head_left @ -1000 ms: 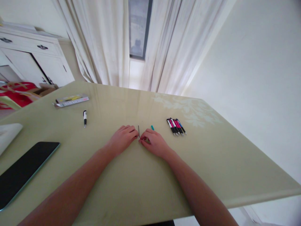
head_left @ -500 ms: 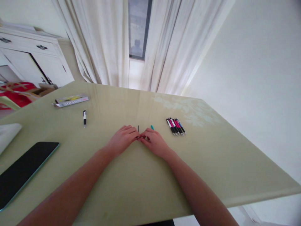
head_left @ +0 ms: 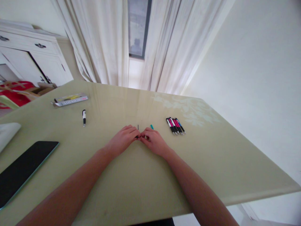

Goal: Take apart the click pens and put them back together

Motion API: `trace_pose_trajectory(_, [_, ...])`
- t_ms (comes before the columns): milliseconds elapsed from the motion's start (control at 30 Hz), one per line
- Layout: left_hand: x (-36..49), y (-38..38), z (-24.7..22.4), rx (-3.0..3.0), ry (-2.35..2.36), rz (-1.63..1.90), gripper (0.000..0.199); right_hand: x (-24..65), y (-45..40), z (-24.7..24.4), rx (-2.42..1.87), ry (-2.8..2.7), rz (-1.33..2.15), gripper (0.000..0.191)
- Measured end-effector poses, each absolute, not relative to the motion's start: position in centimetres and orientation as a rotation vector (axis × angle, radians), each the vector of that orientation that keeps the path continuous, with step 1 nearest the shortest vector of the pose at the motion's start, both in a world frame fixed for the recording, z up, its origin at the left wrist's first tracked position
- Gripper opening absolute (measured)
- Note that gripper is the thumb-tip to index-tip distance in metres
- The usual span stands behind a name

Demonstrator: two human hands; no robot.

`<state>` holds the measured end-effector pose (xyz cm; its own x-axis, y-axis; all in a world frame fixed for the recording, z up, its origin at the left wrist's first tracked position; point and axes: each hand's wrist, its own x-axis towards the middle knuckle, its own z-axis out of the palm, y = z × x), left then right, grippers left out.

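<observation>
My left hand (head_left: 127,136) and my right hand (head_left: 152,139) meet over the middle of the table, fingertips pinched together and touching. Between them is something small and dark, mostly hidden by the fingers; I cannot make out what it is. Just beyond the left fingertips a thin dark stick (head_left: 138,126) shows. A teal piece (head_left: 151,126) pokes out behind my right hand, its lower part hidden. To the right lies a row of several pens (head_left: 175,126) in white, pink and blue with black grips. One white and black pen (head_left: 84,118) lies alone on the left.
A black-screened tablet (head_left: 27,171) lies at the left front of the table (head_left: 131,194), with a white object (head_left: 8,133) behind it. An opened pen box (head_left: 70,99) is near the far left edge. Beyond stand a white cabinet (head_left: 51,62) and curtains (head_left: 105,40).
The fingertips have shifted slightly against each other, still pinched at the same spot. The camera view has moved a little. The pens, box and tablet stay in place on the table.
</observation>
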<state>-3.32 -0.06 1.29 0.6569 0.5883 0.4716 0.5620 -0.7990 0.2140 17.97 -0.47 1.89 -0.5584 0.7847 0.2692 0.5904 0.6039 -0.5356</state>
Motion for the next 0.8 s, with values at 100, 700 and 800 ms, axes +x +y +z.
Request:
trace_pose_trajectory(100, [-3.24, -0.11, 1.28, 2.784, 0.993, 0.826, 0.016, 17.95, -0.52, 1.93, -1.077, -2.342, 0.525, 0.008])
trace_pose_trajectory(700, [-3.33, -0.16, 1.37, 2.795, 1.068, 0.826, 0.011, 17.94, -0.53, 2.06, -1.089, -2.333, 0.52, 0.006])
trace_pose_trajectory(800, [-3.4, -0.21, 1.49, 2.762, 1.079, 0.821, 0.011, 17.97, -0.45, 1.99, -1.1, -2.331, 0.513, 0.007])
